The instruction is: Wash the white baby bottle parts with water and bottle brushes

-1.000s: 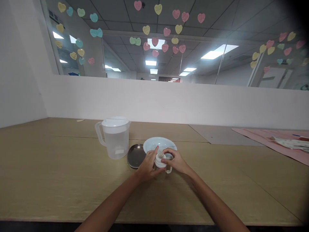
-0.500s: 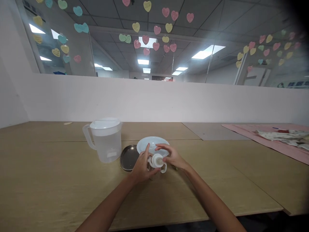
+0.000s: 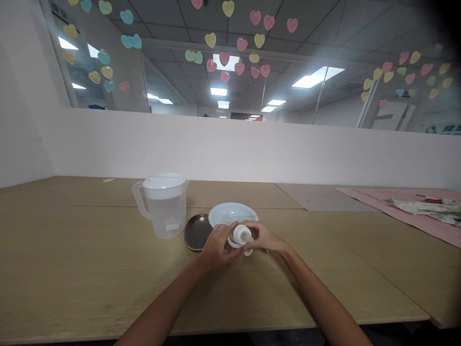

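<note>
Between my hands is a baby bottle (image 3: 240,234) with a white collar, a translucent teat and white side handles. It leans toward the right, its top facing me. My left hand (image 3: 217,247) is wrapped round the bottle's left side, partly hiding its body. My right hand (image 3: 265,238) closes its thumb and fingers on the collar and teat area from the right. Just behind the hands lies a white bowl (image 3: 233,207). A dark metal tray (image 3: 196,234) sits to its left, partly behind my left hand.
A translucent lidded jug (image 3: 166,214) with liquid stands left of the tray. On the right, a pink cloth (image 3: 367,197) carries crumpled material and a pen. A white wall and a window with heart-shaped notes rise behind the table (image 3: 108,269).
My right fingers have closed in on the bottle's top, and my left index finger has come down from its raised position. The bottle has tipped toward the right. The camera view has shifted slightly.
</note>
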`<action>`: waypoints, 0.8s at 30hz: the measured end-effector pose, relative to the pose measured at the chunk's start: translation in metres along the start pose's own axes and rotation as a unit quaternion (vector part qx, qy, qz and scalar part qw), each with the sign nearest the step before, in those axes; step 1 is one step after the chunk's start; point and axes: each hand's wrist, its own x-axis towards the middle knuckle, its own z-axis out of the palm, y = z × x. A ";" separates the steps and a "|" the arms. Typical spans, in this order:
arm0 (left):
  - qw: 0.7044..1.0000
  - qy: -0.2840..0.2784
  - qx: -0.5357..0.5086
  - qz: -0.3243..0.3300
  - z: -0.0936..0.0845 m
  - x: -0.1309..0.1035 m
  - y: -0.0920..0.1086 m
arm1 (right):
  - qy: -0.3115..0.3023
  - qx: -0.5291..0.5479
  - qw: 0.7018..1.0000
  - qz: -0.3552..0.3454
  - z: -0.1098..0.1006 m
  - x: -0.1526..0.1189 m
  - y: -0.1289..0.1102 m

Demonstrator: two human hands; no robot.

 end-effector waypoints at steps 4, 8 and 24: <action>1.000 0.005 0.016 -0.003 -0.002 0.000 0.003 | 0.174 0.145 0.974 0.021 -0.004 0.004 0.013; 1.000 0.004 0.016 -0.002 -0.003 0.000 0.005 | 0.258 0.257 0.930 -0.049 -0.013 0.008 0.014; 1.000 -0.014 0.017 -0.014 -0.006 0.002 0.008 | 0.343 0.038 0.938 -0.034 -0.007 0.017 0.044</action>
